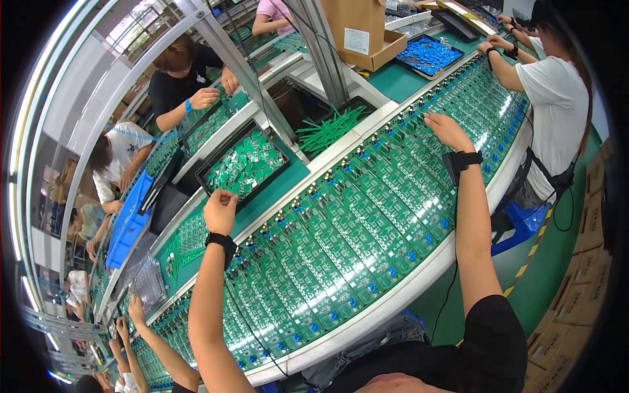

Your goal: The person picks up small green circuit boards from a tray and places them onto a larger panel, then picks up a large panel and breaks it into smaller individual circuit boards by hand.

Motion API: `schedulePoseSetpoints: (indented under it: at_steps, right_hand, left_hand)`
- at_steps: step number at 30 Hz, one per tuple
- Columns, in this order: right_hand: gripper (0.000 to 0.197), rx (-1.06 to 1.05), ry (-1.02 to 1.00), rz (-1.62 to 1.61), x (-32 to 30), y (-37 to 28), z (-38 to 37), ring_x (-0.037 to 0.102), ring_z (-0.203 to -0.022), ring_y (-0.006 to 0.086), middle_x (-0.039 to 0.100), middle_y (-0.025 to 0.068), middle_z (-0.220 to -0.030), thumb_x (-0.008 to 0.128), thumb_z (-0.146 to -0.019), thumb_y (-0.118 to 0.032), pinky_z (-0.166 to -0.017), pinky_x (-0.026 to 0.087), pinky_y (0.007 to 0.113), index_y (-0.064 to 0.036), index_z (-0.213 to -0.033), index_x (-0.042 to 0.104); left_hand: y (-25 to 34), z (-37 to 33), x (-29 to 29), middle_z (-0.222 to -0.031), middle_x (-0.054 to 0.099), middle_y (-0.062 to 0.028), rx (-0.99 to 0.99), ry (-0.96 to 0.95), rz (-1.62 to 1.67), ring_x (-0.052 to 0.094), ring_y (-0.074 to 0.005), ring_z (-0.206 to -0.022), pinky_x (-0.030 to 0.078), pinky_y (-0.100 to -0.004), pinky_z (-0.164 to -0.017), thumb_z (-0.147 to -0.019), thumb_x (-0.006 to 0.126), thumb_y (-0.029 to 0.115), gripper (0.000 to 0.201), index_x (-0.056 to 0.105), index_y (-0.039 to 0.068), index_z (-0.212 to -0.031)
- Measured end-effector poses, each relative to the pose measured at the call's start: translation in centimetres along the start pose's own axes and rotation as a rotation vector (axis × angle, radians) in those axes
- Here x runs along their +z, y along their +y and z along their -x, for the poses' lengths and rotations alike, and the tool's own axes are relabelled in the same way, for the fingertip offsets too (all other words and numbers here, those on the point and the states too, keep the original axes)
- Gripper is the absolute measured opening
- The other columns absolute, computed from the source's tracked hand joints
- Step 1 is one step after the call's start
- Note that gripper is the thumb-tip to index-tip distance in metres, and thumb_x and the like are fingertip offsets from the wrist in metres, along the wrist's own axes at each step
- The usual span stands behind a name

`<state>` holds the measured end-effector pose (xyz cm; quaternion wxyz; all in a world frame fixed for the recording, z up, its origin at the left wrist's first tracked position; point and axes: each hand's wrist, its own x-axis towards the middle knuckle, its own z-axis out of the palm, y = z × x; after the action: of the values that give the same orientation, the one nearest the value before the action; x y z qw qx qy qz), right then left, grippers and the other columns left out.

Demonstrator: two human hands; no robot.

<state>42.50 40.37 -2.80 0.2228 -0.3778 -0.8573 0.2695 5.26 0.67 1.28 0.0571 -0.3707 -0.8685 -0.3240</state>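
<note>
My left hand [221,211] is raised at the near corner of a black tray [267,183] heaped with small green circuit boards [246,160]. Its thumb and fingers are pinched together; whatever they hold is too small to make out. Over on the right, my right hand [451,133] hovers at the far edge of a long row of green circuit boards [327,242], its fingertips closed by the upright components there. I cannot tell what is between those fingertips. Dark bands circle both wrists. Blue parts [354,302] line the boards' near edge.
Beyond the row lie green strips [337,130], a tray of blue parts [429,55] and a cardboard box [357,33]. A metal post [246,75] rises behind the black tray. Co-workers sit opposite and on both sides; a person [557,98] reaches over the row's right end.
</note>
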Motion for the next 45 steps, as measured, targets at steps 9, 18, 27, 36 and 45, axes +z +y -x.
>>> schedulePoseSetpoints:
  at_steps: [9, 18, 27, 36, 45]
  right_hand:
    - [0.032, -0.035, 0.213, -0.006, -0.5, 0.0, -0.3, 0.046, -0.066, 0.0323, 0.048, 0.0194, -0.071, 0.046, -0.087, -0.028, -0.063, 0.038, 0.038, 0.0028, -0.077, 0.047]
    - [0.031, 0.007, 0.130, 0.002, -0.5, -0.6, -0.3, 0.050, -0.074, 0.0348, 0.054, 0.0202, -0.078, 0.045, -0.086, -0.028, -0.067, 0.040, 0.039, 0.0020, -0.083, 0.053]
    - [0.031, -0.060, 0.083, -0.081, 0.1, 0.4, -0.4, 0.055, -0.078, 0.0335, 0.058, 0.0195, -0.085, 0.045, -0.086, -0.027, -0.070, 0.042, 0.038, 0.0011, -0.089, 0.058]
    - [0.031, 0.066, 0.020, -0.031, -1.2, -1.2, -0.2, 0.055, -0.075, 0.0316, 0.058, 0.0184, -0.082, 0.046, -0.086, -0.027, -0.069, 0.042, 0.037, 0.0016, -0.088, 0.058]
    - [0.031, -0.080, -0.012, -0.122, -0.1, 0.0, -0.3, 0.056, -0.081, 0.0300, 0.060, 0.0179, -0.088, 0.047, -0.085, -0.026, -0.074, 0.043, 0.035, 0.0011, -0.095, 0.059]
  left_hand:
    - [0.6, 0.3, -0.1, -0.068, 0.060, -0.0064, -0.009, 0.000, 0.024, 0.059, -0.0146, -0.062, 0.047, -0.0265, -0.058, -0.072, 0.067, 0.013, 0.015, 0.057, 0.002, -0.076]
    - [1.8, 0.5, 0.0, -0.068, 0.060, -0.0062, 0.026, 0.009, 0.027, 0.059, -0.0142, -0.063, 0.047, -0.0262, -0.059, -0.073, 0.066, 0.012, 0.014, 0.057, 0.002, -0.076]
    - [1.7, 0.5, -0.1, -0.068, 0.060, -0.0058, 0.042, 0.022, 0.041, 0.058, -0.0137, -0.061, 0.046, -0.0257, -0.059, -0.073, 0.066, 0.012, 0.014, 0.057, 0.002, -0.076]
    - [1.8, 0.6, -0.3, -0.068, 0.060, -0.0058, 0.028, 0.014, 0.038, 0.058, -0.0136, -0.061, 0.046, -0.0255, -0.058, -0.072, 0.066, 0.010, 0.013, 0.057, 0.001, -0.076]
    - [2.1, 0.7, -0.2, -0.068, 0.060, -0.0063, 0.036, 0.011, 0.040, 0.058, -0.0136, -0.061, 0.046, -0.0250, -0.057, -0.073, 0.066, 0.011, 0.014, 0.057, 0.001, -0.077]
